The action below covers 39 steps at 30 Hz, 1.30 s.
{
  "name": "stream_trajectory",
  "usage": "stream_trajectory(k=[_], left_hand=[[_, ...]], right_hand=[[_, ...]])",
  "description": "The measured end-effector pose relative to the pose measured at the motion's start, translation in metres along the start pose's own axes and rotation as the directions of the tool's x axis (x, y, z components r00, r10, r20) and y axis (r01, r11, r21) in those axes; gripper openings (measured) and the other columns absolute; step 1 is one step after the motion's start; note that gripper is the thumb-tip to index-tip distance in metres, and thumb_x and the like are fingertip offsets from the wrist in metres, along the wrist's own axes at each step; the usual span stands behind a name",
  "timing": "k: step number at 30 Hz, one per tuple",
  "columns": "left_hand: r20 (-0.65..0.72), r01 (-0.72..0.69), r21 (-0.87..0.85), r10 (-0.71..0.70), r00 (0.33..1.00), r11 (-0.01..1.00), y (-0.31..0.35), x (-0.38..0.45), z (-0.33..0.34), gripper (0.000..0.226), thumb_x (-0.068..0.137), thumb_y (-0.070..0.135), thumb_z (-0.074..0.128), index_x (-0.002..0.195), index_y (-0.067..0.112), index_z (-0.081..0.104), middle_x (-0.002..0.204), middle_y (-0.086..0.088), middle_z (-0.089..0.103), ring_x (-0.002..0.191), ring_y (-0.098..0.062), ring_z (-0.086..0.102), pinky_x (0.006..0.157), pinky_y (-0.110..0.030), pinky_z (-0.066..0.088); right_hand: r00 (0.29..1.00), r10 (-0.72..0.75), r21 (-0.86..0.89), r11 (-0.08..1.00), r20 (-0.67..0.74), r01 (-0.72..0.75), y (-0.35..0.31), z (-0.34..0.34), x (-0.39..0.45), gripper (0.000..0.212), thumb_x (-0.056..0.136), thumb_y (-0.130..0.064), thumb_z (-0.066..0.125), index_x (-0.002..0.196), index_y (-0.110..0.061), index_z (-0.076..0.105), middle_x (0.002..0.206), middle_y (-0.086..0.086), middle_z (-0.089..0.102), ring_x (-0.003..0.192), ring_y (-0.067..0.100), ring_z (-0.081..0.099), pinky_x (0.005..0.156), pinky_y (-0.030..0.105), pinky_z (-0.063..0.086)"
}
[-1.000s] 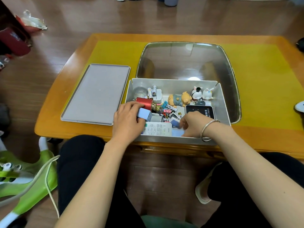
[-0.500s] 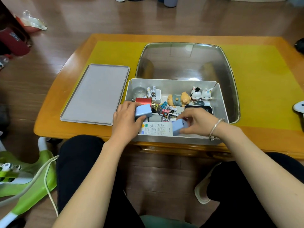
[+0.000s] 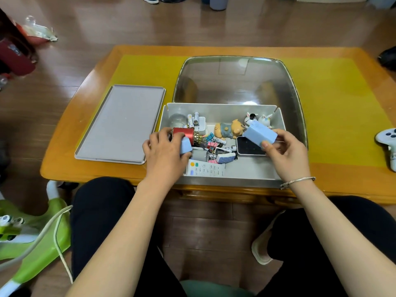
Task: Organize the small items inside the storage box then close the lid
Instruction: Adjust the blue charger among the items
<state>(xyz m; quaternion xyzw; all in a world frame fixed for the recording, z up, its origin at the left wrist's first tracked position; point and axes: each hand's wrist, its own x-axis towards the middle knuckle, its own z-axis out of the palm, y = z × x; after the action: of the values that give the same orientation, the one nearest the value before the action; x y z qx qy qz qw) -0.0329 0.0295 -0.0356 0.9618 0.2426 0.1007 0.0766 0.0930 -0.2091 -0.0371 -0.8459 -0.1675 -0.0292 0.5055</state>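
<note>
Remote (image 3: 204, 169) half under left hand (image 3: 165, 152), label print illegible.

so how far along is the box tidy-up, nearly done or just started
Early on. Done: nothing looks sorted; binder clips, batteries and toy figures lie jumbled in the open grey storage box. In hand: each hand, left and right, holds a light blue plug block. Left: arranging everything, then fitting the flat grey lid lying beside the box.
</note>
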Motion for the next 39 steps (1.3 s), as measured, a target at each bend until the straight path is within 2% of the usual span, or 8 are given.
stream_trajectory(k=[5, 8, 10, 15, 23, 26, 34, 39], left_hand=[[0.007, -0.195, -0.113, 0.197, 0.98, 0.974, 0.034, 0.004, -0.004, 0.063, 0.082, 0.045, 0.066, 0.136, 0.021, 0.044, 0.146, -0.006, 0.035, 0.135, -0.027, 0.028, 0.108, -0.046, 0.026], [0.197, -0.457, -0.203, 0.493, 0.847, 0.866, 0.073, 0.02, 0.006, 0.056, 0.088, 0.035, 0.063, 0.138, 0.02, 0.041, 0.141, -0.004, 0.043, 0.129, -0.025, 0.038, 0.103, -0.042, 0.034], [0.324, -0.536, -0.145, 0.552, 0.768, 0.831, 0.09, 0.03, 0.016, 0.045, 0.091, 0.034, 0.06, 0.131, 0.017, 0.047, 0.131, -0.006, 0.05, 0.121, -0.025, 0.044, 0.093, -0.04, 0.039], [0.415, -0.496, -0.074, 0.479, 0.773, 0.865, 0.095, 0.049, 0.038, 0.031, 0.09, 0.032, 0.061, 0.116, 0.014, 0.057, 0.112, -0.011, 0.054, 0.106, -0.029, 0.051, 0.072, -0.032, 0.035], [0.21, -0.318, 0.213, 0.274, 0.938, 0.924, 0.095, 0.045, 0.045, 0.032, 0.086, 0.016, 0.06, 0.118, 0.013, 0.056, 0.119, -0.009, 0.051, 0.112, -0.03, 0.046, 0.088, -0.039, 0.04], [0.218, -0.36, 0.211, 0.316, 0.923, 0.909, 0.094, 0.046, 0.048, 0.035, 0.088, 0.018, 0.059, 0.121, 0.014, 0.051, 0.121, -0.009, 0.049, 0.113, -0.029, 0.045, 0.09, -0.039, 0.039], [0.265, -0.368, 0.105, 0.331, 0.906, 0.924, 0.097, 0.044, 0.053, 0.065, 0.076, 0.066, 0.06, 0.118, 0.017, 0.049, 0.121, -0.007, 0.048, 0.115, -0.027, 0.041, 0.093, -0.04, 0.034], [0.213, -0.317, 0.178, 0.278, 0.937, 0.932, 0.103, 0.05, 0.054, 0.059, 0.081, 0.05, 0.065, 0.123, 0.014, 0.045, 0.125, -0.009, 0.047, 0.118, -0.028, 0.042, 0.093, -0.038, 0.035]], right_hand=[[0.998, -0.023, 0.095, 0.995, -0.054, 0.028, 0.0, 0.007, -0.005, 0.028, 0.084, -0.008, 0.066, 0.107, -0.021, 0.055, 0.078, -0.008, 0.061, 0.065, 0.01, 0.058, 0.06, 0.004, 0.045], [0.997, -0.003, 0.165, 0.986, -0.077, 0.016, 0.001, 0.007, -0.005, 0.028, 0.085, -0.008, 0.065, 0.107, -0.021, 0.054, 0.081, -0.003, 0.064, 0.071, 0.015, 0.063, 0.061, 0.007, 0.047], [0.996, 0.01, 0.194, 0.981, -0.089, 0.008, 0.001, 0.007, -0.004, 0.027, 0.085, -0.008, 0.065, 0.109, -0.017, 0.055, 0.085, 0.003, 0.065, 0.072, 0.018, 0.065, 0.061, 0.008, 0.048], [0.995, 0.013, 0.165, 0.986, -0.096, 0.003, 0.003, 0.009, -0.003, 0.028, 0.086, -0.009, 0.065, 0.113, -0.012, 0.056, 0.087, 0.004, 0.065, 0.074, 0.018, 0.066, 0.061, 0.006, 0.047], [0.995, -0.004, 0.096, 0.995, -0.097, 0.014, 0.003, 0.007, -0.005, 0.032, 0.086, -0.014, 0.065, 0.116, -0.009, 0.056, 0.104, 0.006, 0.064, 0.078, 0.011, 0.065, 0.06, 0.003, 0.045], [0.995, -0.011, 0.077, 0.997, -0.096, 0.019, 0.003, 0.007, -0.005, 0.032, 0.086, -0.014, 0.065, 0.116, -0.009, 0.056, 0.103, 0.005, 0.064, 0.077, 0.005, 0.063, 0.06, 0.001, 0.045], [0.994, -0.027, 0.054, 0.998, -0.101, 0.033, 0.004, 0.009, -0.005, 0.031, 0.085, -0.013, 0.066, 0.115, -0.009, 0.057, 0.099, 0.002, 0.062, 0.074, -0.004, 0.06, 0.058, -0.001, 0.041], [0.995, -0.023, 0.057, 0.998, -0.098, 0.029, 0.005, 0.009, -0.004, 0.031, 0.085, -0.013, 0.066, 0.115, -0.009, 0.057, 0.1, 0.001, 0.061, 0.074, -0.002, 0.06, 0.059, 0.0, 0.042]])
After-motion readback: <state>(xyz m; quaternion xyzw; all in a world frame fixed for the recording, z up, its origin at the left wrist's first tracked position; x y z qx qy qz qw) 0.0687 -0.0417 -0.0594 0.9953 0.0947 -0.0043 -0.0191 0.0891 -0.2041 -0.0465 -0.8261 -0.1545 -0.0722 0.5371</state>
